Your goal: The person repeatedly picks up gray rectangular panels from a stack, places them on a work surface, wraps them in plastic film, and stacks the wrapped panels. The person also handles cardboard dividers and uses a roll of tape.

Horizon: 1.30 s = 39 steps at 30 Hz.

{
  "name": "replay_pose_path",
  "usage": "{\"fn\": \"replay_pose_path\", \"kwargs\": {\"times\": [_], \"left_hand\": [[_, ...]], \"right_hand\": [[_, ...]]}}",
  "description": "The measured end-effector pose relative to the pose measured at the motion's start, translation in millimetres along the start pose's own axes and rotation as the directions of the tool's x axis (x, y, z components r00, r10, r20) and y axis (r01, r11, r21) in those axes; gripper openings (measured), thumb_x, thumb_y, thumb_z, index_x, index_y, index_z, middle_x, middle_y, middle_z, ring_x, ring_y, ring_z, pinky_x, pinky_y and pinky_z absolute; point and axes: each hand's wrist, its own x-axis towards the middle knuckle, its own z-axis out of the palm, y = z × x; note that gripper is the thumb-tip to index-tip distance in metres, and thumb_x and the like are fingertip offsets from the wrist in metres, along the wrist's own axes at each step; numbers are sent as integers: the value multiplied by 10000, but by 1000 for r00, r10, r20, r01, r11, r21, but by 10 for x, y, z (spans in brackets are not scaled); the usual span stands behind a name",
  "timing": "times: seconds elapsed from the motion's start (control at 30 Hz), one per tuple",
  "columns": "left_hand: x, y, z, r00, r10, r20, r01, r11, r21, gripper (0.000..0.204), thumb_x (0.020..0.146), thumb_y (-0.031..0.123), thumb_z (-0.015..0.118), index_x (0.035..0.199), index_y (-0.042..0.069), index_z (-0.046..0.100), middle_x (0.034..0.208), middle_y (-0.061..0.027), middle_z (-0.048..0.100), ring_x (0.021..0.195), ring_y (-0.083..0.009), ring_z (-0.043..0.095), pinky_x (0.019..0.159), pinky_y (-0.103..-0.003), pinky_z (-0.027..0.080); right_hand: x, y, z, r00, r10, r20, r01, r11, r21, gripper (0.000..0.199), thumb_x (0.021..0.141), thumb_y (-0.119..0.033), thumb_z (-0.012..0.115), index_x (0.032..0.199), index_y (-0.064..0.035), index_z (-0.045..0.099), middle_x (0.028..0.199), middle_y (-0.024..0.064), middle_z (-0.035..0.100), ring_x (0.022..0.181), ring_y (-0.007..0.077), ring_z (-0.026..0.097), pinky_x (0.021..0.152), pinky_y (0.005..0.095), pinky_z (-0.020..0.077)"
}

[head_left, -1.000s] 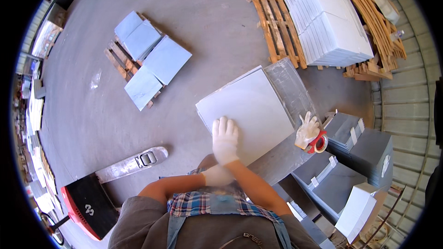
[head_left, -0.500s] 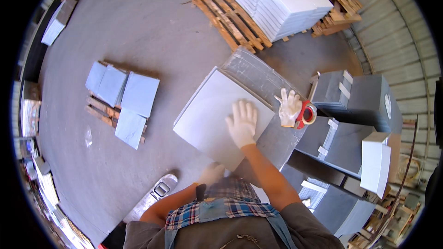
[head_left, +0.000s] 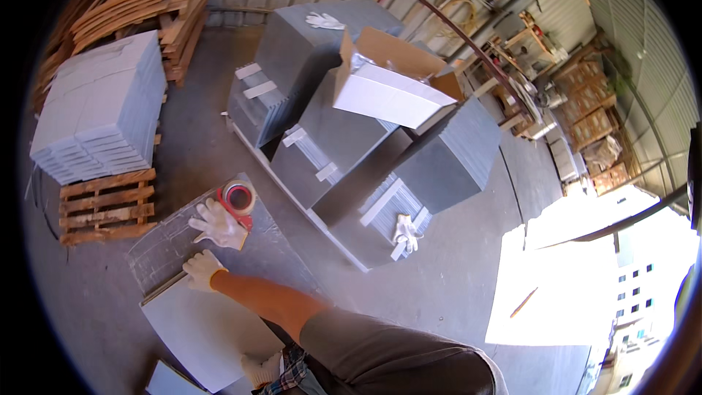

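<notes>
While both gloved hands [head_left: 203, 269] press flat and open, the grey slab [head_left: 197, 325] lies beneath them.

Materials and finishes, slab work area

We note a matt, smooth grey slab [head_left: 197, 329] under knit cloth gloves on the right hand [head_left: 202, 269] and left hand [head_left: 262, 370]; glossy red plastic tape roll [head_left: 238, 197]; rough bare-wood pallet [head_left: 106, 205]; matt brown-and-white cardboard box [head_left: 391, 80]; dull concrete floor [head_left: 453, 278].

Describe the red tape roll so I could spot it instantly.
Start at the big stacks of grey slabs in the middle. On the low grey sheet before them, beside a loose white glove, lies the tape roll: the only red ring there.
</notes>
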Motion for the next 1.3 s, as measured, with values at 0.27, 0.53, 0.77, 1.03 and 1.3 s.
{"fn": "replay_pose_path", "kwargs": {"times": [0.27,0.53,0.77,1.03,1.3], "left_hand": [[313,-132,58,995,-2,99,-12,990,143,376,868,161,652,1203,15,563,979,-143,677,845,-300,663,687,-370,538],[474,-282,183,989,-115,89,105,989,108,312,900,187,641,1158,27,567,901,-122,645,770,-274,634,630,-375,510],[381,-765,537,927,-374,-13,344,865,-364,264,928,209,631,1118,37,570,832,-104,616,704,-250,608,580,-379,486],[217,-1409,1312,913,-397,95,128,57,-990,224,960,235,620,1073,48,573,754,-84,584,628,-224,579,523,-384,458],[-204,323,2289,900,-431,-60,361,817,-450,400,985,347,545,1123,-10,660,917,-115,665,827,-268,648,732,-387,496]], "right_hand": [[173,-263,-124,932,150,331,-101,982,-160,696,791,-483,700,1371,-126,557,1255,56,607,1197,249,539,1069,556,338],[-664,-104,-344,990,-47,131,63,991,-118,483,901,-347,628,1325,-119,585,1319,70,560,1269,260,488,1078,567,351],[-2546,675,-1031,998,-53,28,41,945,326,352,960,-226,590,1269,-58,609,1249,104,634,1194,283,581,1060,417,448],[-4433,2086,-1317,790,446,421,-525,846,90,378,933,-324,572,1201,-80,683,1134,175,715,1057,362,684,910,475,546],[-5526,3731,-1465,398,867,300,-915,400,59,543,950,-404,554,1415,-123,567,1349,208,627,1219,409,595,1017,493,468]]}}
